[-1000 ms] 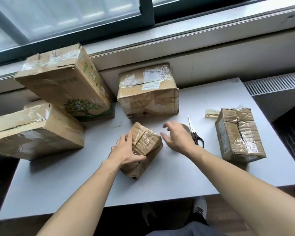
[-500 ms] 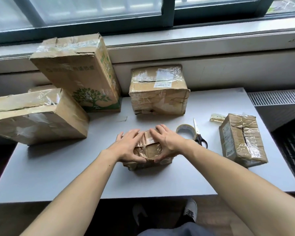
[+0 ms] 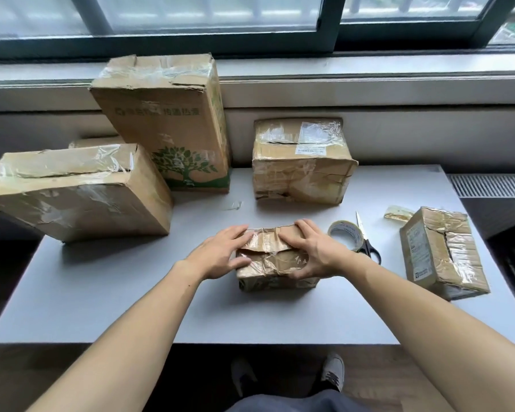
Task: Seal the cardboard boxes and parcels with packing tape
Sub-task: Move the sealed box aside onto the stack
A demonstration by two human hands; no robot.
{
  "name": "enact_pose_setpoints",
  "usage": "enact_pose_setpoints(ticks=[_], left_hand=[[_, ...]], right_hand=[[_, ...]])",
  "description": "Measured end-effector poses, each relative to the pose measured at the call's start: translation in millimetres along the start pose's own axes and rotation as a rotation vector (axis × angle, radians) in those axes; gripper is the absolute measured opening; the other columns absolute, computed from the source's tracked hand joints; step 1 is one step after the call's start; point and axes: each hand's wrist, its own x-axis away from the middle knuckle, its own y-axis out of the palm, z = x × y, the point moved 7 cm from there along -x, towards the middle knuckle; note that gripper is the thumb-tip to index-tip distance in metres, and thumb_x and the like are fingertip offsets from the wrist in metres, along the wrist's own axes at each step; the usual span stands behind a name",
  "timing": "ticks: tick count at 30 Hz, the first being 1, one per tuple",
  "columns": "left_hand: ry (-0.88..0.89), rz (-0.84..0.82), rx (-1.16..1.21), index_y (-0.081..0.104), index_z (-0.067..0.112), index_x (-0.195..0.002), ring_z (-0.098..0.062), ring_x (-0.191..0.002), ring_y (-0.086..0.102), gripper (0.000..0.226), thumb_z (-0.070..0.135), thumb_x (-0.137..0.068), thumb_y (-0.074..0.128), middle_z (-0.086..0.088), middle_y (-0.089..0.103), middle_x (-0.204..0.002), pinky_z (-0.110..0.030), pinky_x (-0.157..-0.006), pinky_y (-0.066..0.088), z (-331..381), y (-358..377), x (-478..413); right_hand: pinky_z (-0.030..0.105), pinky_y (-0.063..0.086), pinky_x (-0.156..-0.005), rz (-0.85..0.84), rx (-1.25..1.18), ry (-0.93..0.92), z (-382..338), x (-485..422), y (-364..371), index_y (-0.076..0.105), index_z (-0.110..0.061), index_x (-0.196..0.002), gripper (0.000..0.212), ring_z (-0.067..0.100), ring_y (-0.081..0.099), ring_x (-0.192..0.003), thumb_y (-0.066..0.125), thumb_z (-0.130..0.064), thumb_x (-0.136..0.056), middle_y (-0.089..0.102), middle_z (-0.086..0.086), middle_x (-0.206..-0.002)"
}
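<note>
Under both hands: grey desk [image 3: 101, 307], bearing everything. Beyond the left hand [image 3: 220, 257]: tall tree-printed box [image 3: 167, 120], taped, set back, probably to free working room. Between it and the right hand [image 3: 315, 254]: small parcel [image 3: 269, 263], each hand gripping an end, fingers over the top, thumb on the near face, apparently holding loose flaps shut. Just beside the right hand: tape roll [image 3: 344, 233], scissors [image 3: 366, 245], within reach.

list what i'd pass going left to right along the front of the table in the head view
left hand → small parcel → right hand → tape roll → scissors → crumpled box
</note>
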Motion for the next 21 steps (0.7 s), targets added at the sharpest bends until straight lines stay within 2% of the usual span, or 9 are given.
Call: enact_pose_setpoints(ticks=[2,4,8,11,13,15,17,21], left_hand=[[-0.022,0.056,0.025,0.038,0.031,-0.151,-0.016,-0.147,0.028,0.048,0.03,-0.104,0.046,0.01,0.025,-0.162,-0.035,-0.117,0.029,-7,-4,2],[-0.054,0.087,0.042,0.045,0.036,-0.147,-0.015,-0.142,0.037,0.044,0.023,-0.105,0.041,0.017,0.03,-0.159,-0.036,-0.111,0.038,-13,-6,5],[-0.024,0.085,0.102,0.061,0.037,-0.133,-0.014,-0.137,0.043,0.042,0.02,-0.098,0.044,0.017,0.038,-0.155,-0.036,-0.11,0.039,-9,-15,9],[0.002,0.123,0.187,0.076,0.029,-0.106,-0.012,-0.131,0.049,0.026,0.03,-0.096,0.053,0.013,0.049,-0.148,-0.032,-0.109,0.04,0,-23,5],[-0.052,0.157,0.26,0.076,0.023,-0.09,-0.014,-0.127,0.052,0.02,0.035,-0.095,0.061,0.01,0.052,-0.143,-0.03,-0.105,0.04,-1,-19,-1],[-0.109,0.164,0.292,0.067,0.023,-0.081,-0.019,-0.123,0.052,0.009,0.026,-0.09,0.068,0.005,0.053,-0.133,-0.032,-0.103,0.041,-3,-10,-8],[-0.113,0.129,0.277,0.06,0.026,-0.077,-0.02,-0.114,0.053,0.015,0.019,-0.088,0.068,0.004,0.052,-0.119,-0.034,-0.098,0.043,0,-4,-14],[-0.136,0.033,0.257,0.057,0.031,-0.075,-0.019,-0.109,0.053,0.022,0.015,-0.086,0.065,0.003,0.052,-0.111,-0.034,-0.096,0.044,5,-10,-24]], right_hand=[[0.03,0.017,-0.12,-0.04,-0.003,0.006,-3,1,-3,0.035,-0.039,-0.153,0.094,0.025,0.005,-0.15,0.08,-0.057,-0.073,0.016,0.018,-0.159],[0.029,0.016,-0.12,-0.068,0.0,0.022,-6,2,-6,0.038,-0.041,-0.152,0.089,0.025,0.003,-0.151,0.08,-0.053,-0.074,0.014,0.017,-0.161],[0.031,0.012,-0.121,-0.091,0.018,0.076,-9,2,-5,0.036,-0.043,-0.152,0.089,0.025,-0.004,-0.153,0.081,-0.05,-0.075,0.005,0.013,-0.165],[0.034,0.011,-0.122,-0.117,0.01,0.132,-9,2,-3,0.033,-0.044,-0.153,0.092,0.026,-0.009,-0.154,0.081,-0.049,-0.075,-0.003,0.011,-0.167],[0.035,0.011,-0.122,-0.13,0.005,0.156,-10,3,-2,0.032,-0.044,-0.153,0.092,0.026,-0.011,-0.154,0.081,-0.048,-0.075,-0.006,0.01,-0.168],[0.036,0.011,-0.123,-0.132,0.003,0.168,-12,5,-1,0.034,-0.041,-0.153,0.09,0.027,-0.011,-0.154,0.08,-0.046,-0.077,-0.008,0.011,-0.168],[0.036,0.01,-0.123,-0.119,0.0,0.168,-14,9,0,0.035,-0.037,-0.154,0.087,0.028,-0.009,-0.154,0.079,-0.045,-0.079,-0.007,0.011,-0.168],[0.036,0.012,-0.122,-0.07,-0.015,0.14,-14,14,-4,0.039,-0.033,-0.153,0.083,0.028,-0.003,-0.155,0.078,-0.046,-0.081,0.003,0.01,-0.168]])
